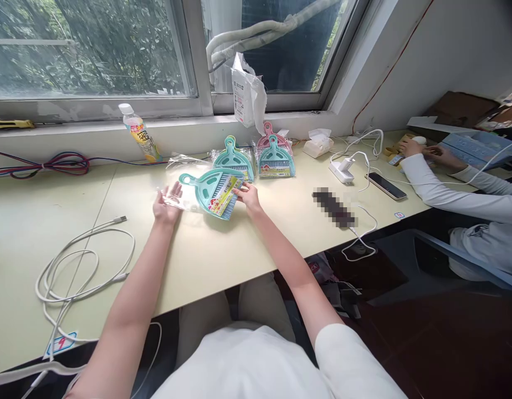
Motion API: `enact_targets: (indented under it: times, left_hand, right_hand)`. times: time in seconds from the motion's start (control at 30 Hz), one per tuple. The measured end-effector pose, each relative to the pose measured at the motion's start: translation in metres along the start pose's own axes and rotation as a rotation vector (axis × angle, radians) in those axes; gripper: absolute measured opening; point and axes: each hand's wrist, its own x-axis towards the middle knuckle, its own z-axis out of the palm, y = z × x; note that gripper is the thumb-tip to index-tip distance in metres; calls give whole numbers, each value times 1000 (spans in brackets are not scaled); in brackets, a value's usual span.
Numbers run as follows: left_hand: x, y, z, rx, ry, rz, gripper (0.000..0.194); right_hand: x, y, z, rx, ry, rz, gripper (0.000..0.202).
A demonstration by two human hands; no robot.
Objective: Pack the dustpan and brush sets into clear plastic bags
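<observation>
A mint-green dustpan [203, 191] with a blue-bristled brush [230, 208] and a yellow printed label [223, 195] is raised over the table in front of me. My right hand [248, 198] grips the brush and label side between thumb and fingers. Palm up near the dustpan's handle is my left hand [168, 205], its fingers apart. Clear plastic wrapping [183, 202] lies across that palm and reaches toward the dustpan. Behind it are wrapped sets: two mint-green dustpans [230, 148] [274, 152] and a pink dustpan [268, 131].
A drink bottle [140, 133] leans by the window sill. Coiled white cable [52, 277] lies at left. To the right are a tissue pack [318, 145], a power strip [341, 172], a phone [385, 186] and a blurred-out dark object [334, 208]. Another person's hands [411, 148] work at far right.
</observation>
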Motion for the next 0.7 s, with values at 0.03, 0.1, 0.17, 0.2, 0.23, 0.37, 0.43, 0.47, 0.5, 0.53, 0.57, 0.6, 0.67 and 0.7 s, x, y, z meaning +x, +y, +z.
enact_targets:
  times: [0.03, 0.1, 0.17, 0.2, 0.23, 0.37, 0.43, 0.47, 0.5, 0.53, 0.57, 0.6, 0.67, 0.7]
  left_hand:
    - [3, 5, -4, -20, 66, 5, 43]
    - [6, 13, -11, 4, 144, -42, 47]
    - [8, 15, -14, 126, 134, -122, 46]
    - [9, 13, -14, 205, 104, -153, 43]
    - [9, 11, -13, 277, 69, -174, 41]
    - [13, 5, -10, 362, 81, -121, 34]
    - [14, 9, -12, 285, 203, -62, 33]
    - [14, 12, -13, 226, 258, -40, 32]
    - [14, 16, -15, 160, 289, -32, 33]
    - [13, 20, -16, 96, 293, -38, 34]
    - [12, 23, -17, 40, 270, -52, 35]
    - [10, 26, -18, 0, 234, -70, 36]
    - [5, 27, -17, -39, 153, -105, 40]
    - [3, 27, -15, -41, 106, -116, 44]
  right_hand:
    - [2, -2, -3, 19, 18, 1, 34]
    - [5, -4, -8, 65, 53, -1, 32]
    - [8, -3, -11, 98, 80, -1, 31]
    - [9, -2, -12, 107, 92, -2, 31]
    - [9, -2, -12, 112, 100, -5, 31]
    - [11, -1, -15, 116, 120, -9, 34]
    - [11, -3, -16, 126, 135, -6, 34]
    - [11, -4, -17, 133, 142, -3, 34]
    - [10, -4, -17, 139, 148, 0, 35]
    - [10, -5, -18, 144, 151, 5, 35]
    - [10, -5, -18, 145, 154, 9, 35]
    - [10, -6, -18, 144, 155, 13, 34]
    - [10, -5, -18, 140, 157, 15, 33]
    - [10, -4, -18, 137, 157, 12, 33]
